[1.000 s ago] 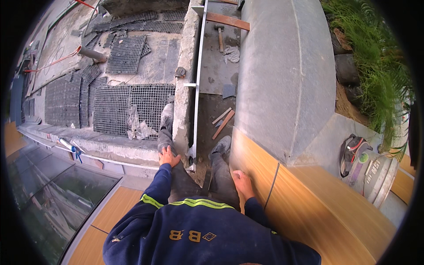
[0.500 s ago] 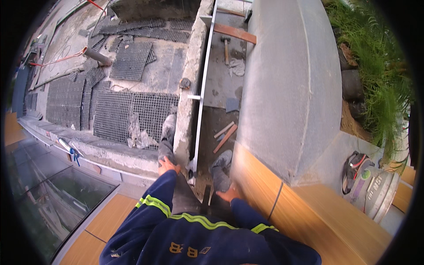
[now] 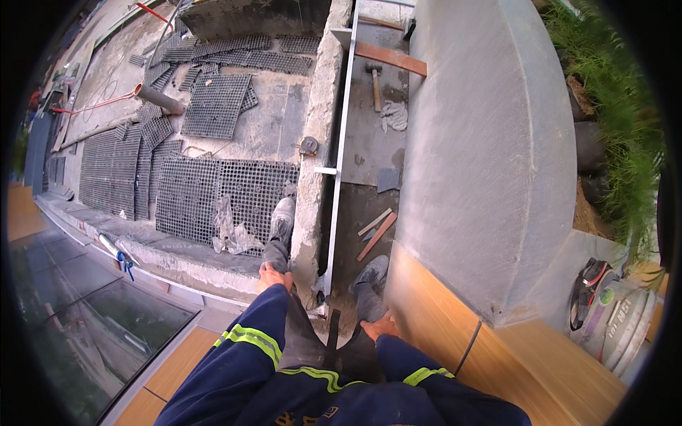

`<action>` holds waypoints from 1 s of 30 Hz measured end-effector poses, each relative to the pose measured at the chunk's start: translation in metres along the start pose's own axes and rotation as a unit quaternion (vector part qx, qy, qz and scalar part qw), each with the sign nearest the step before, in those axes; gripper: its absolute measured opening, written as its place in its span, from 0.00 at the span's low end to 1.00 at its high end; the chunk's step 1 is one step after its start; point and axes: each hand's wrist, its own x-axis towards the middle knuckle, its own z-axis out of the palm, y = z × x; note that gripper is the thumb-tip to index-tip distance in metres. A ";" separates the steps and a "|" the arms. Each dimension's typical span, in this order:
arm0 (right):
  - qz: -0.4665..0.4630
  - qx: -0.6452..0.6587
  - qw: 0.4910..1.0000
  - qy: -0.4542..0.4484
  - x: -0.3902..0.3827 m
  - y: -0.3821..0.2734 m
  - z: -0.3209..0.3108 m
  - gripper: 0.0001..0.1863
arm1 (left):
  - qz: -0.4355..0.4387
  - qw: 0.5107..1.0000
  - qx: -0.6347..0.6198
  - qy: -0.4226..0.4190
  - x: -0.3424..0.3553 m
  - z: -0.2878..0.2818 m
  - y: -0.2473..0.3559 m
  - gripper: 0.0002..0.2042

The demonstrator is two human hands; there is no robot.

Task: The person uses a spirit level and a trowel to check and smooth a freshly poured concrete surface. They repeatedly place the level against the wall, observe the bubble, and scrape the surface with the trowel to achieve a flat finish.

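Note:
My left hand (image 3: 275,276) rests on my left trouser leg near the knee, its fingers spread over the cloth and holding nothing. On my right knee lies my right hand (image 3: 382,326), also bare, with the fingers partly hidden from above. My left shoe (image 3: 282,217) stands on black plastic grid mats (image 3: 186,195), beside a crumpled clear plastic sheet (image 3: 231,231). Down in the narrow channel is my right shoe (image 3: 371,270), just below a reddish wooden strip (image 3: 376,236) and a paler strip (image 3: 374,221).
A rough concrete kerb (image 3: 321,92) carries a tape measure (image 3: 308,146). Beside it runs a metal rail (image 3: 342,135). Farther along the channel lie a hammer (image 3: 376,89), a pale glove (image 3: 393,115) and a wooden crosspiece (image 3: 391,58). A bucket (image 3: 614,319) stands at right.
My view has shifted, so the surroundings sit slightly farther right and lower in the picture. Both hands stay on my legs.

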 end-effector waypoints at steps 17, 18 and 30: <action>0.063 0.023 0.998 -0.006 -0.005 -0.021 0.004 0.65 | 0.049 0.995 0.085 0.004 0.052 0.021 -0.025 0.37; 0.064 0.026 0.998 -0.006 -0.004 -0.021 0.006 0.65 | 0.046 0.995 0.086 0.001 0.051 0.019 -0.021 0.37; 0.060 0.028 0.998 0.012 0.002 -0.017 0.019 0.63 | 0.044 0.997 0.066 -0.010 0.034 -0.002 -0.004 0.36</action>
